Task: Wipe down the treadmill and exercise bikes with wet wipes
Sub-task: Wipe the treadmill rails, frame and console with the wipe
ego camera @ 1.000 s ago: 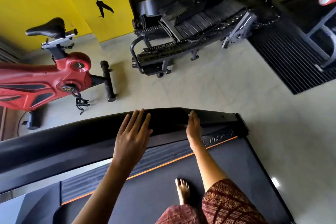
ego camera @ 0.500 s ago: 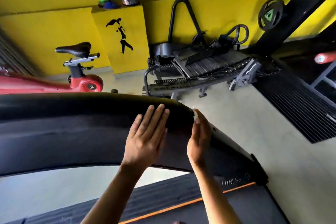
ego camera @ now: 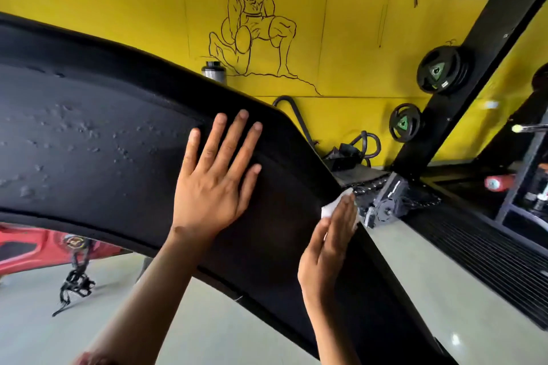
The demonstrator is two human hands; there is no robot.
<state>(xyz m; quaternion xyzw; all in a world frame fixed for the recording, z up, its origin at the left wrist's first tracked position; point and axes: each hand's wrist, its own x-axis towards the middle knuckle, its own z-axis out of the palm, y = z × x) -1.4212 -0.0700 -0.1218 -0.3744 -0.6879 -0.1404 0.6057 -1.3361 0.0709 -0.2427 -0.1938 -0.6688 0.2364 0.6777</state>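
Observation:
The treadmill's black front cover fills the left and middle of the head view, with water droplets on its left part. My left hand lies flat on it with fingers straight and spread. My right hand presses a white wet wipe against the cover's right edge with straight fingers. Only part of the wipe shows above my fingers. A red exercise bike is visible under the cover at the lower left, its pedal hanging down.
A black machine with a chain stands on the floor behind the cover's right edge. A slanted black frame post carries weight plates. A dark ribbed mat lies at the right. Yellow wall behind.
The view has tilted upward and closer to the cover. My right hand slid down along the cover's right edge with the wipe. My left hand stays flat on the cover.

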